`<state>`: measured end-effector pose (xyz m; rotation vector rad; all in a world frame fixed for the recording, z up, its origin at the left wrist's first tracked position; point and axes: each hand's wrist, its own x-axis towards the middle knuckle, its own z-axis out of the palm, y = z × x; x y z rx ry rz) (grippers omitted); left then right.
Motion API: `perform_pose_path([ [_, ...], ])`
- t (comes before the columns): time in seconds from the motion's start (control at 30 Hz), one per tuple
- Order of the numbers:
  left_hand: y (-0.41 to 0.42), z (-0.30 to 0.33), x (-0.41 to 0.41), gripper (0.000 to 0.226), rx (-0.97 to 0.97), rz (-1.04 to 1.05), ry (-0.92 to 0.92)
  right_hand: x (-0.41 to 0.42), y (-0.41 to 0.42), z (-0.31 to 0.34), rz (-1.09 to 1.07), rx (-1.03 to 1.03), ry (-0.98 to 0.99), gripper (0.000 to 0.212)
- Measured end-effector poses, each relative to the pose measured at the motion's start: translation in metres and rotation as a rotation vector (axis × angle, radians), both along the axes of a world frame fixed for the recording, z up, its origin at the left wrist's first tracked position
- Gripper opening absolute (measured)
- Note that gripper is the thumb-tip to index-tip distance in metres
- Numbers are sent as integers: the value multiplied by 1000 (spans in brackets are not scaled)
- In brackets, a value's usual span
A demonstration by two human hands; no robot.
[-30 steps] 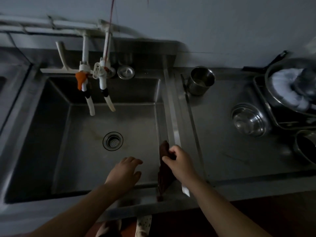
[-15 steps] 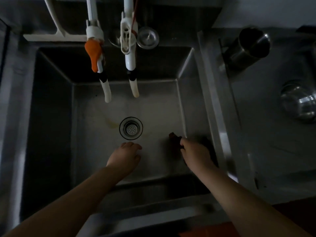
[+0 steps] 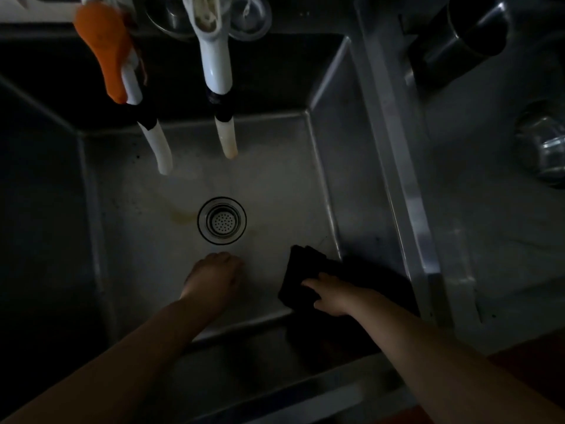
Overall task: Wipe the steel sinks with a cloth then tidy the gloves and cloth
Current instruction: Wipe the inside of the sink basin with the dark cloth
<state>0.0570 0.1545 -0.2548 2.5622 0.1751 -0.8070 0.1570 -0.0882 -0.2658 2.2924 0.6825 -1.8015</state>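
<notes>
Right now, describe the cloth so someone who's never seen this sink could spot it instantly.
Start at the steel sink and find the round drain in its floor. Go toward the near right corner of the basin: the cloth lies flat there under the right hand. It is the only soft, near-black thing in the basin; the left hand beside it rests on bare steel.

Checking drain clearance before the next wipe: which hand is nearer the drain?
Left. The left hand rests on the sink floor just below the drain. The right hand is farther off to the lower right, on the dark cloth.
</notes>
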Motion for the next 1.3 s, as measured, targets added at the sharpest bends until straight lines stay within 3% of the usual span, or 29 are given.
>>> perform_pose_path([
  [0.17,-8,-26,13,58,83,-107,68,4,6,-27,18,-64,-15,65],
  [0.27,-12,-39,17,65,153,-117,81,9,13,-37,-74,6,-175,59],
  [0.47,-19,-53,22,75,290,-78,86,50,34,-51,-29,224,-530,57],
  [0.6,-17,-54,29,83,357,-63,109,48,36,-65,-71,306,-680,68],
  [0.83,-20,-60,44,91,405,-119,128,49,39,-97,-49,271,-704,71],
  [1.3,-18,-74,45,111,389,-8,125,167,129,-115,-105,310,-815,73],
])
